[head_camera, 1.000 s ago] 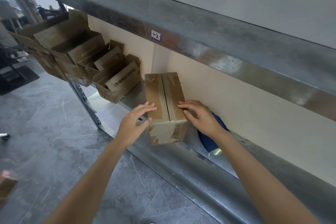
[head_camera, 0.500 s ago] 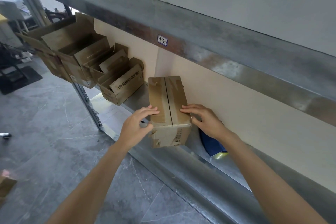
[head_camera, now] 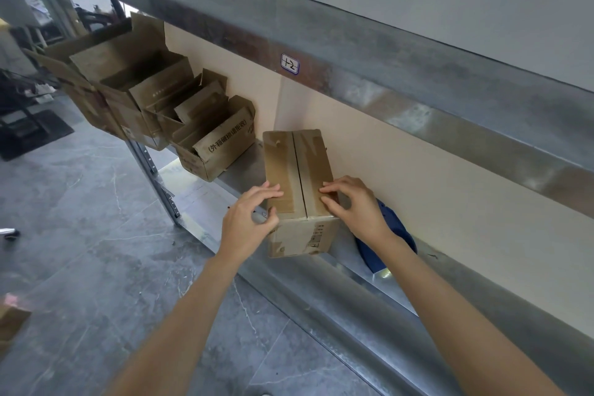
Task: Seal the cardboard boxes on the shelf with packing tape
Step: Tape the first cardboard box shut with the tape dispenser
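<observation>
1. Surroundings: a metal shelf [head_camera: 356, 270] runs along a beige wall, with a beam [head_camera: 353, 51] above it that carries a small label [head_camera: 289, 64]. The floor [head_camera: 96, 235] is grey tile. A blue object [head_camera: 397, 235] lies on the shelf just behind the right wrist, which hides part of it, so I cannot identify it.
2. Containers: a row of open boxes [head_camera: 221, 145] stands further left on the shelf, flaps up and crowded against each other. I cannot make out their contents.
3. Task item: the closed box [head_camera: 297, 170] sits at the shelf's front edge, near the row of open ones. Its two top flaps meet at a centre seam with worn tape patches on either side. Its contents are hidden.
4. Hands: the left hand [head_camera: 247, 222] grips the near left top edge, fingers on the flap and thumb at the corner. The right hand [head_camera: 356, 206] arches over the right top edge with its fingertips pressing on the right flap.
5. Change: the box and both hands sit much where they were half a second ago. The right fingers are more bent than a second ago, when they lay flatter.
</observation>
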The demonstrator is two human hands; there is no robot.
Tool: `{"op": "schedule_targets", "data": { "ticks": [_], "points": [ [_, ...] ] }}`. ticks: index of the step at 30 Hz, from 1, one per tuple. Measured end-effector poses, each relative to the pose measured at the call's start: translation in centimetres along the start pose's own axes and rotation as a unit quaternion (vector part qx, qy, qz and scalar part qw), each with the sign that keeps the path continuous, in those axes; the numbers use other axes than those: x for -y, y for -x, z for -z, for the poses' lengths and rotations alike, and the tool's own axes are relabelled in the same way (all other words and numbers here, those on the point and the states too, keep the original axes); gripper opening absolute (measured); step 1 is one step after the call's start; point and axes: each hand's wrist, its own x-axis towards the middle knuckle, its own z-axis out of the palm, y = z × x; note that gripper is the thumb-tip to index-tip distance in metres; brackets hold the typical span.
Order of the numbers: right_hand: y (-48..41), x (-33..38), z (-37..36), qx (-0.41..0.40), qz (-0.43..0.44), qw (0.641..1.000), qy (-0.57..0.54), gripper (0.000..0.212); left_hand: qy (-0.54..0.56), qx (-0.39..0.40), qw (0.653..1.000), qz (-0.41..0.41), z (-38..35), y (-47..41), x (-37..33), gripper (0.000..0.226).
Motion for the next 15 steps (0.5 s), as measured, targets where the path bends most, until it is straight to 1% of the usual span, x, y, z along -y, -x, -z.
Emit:
{"op": "schedule_targets", "data": {
  "ticks": [2, 6, 9, 11, 15],
  "points": [
    [-0.1, 0.1, -0.1, -0.004, 0.000, 1.000, 0.008, 0.017, -0.003, 0.001, 1.000, 0.004, 0.0, -0.1, 0.0, 0.030],
    [-0.4, -0.2, 1.0, 0.050, -0.020, 0.999, -0.004, 0.020, -0.010, 0.001, 1.000, 0.008, 0.2, -0.3, -0.1, 0.034],
    [-0.6, -0.4, 1.6, 0.080, -0.021, 0.997, -0.005, 0.031, -0.023, 0.001, 1.000, 0.011, 0.2, -0.3, -0.2, 0.035],
    [-0.7, -0.5, 1.5, 0.077, -0.012, 0.997, 0.012, 0.035, -0.032, 0.001, 0.999, 0.016, 0.2, -0.4, -0.3, 0.035],
    [-0.7, -0.6, 1.0, 0.042, 0.000, 0.999, 0.014, 0.029, -0.045, -0.005, 0.999, 0.003, 0.1, -0.4, -0.1, 0.033]
  ]
}}
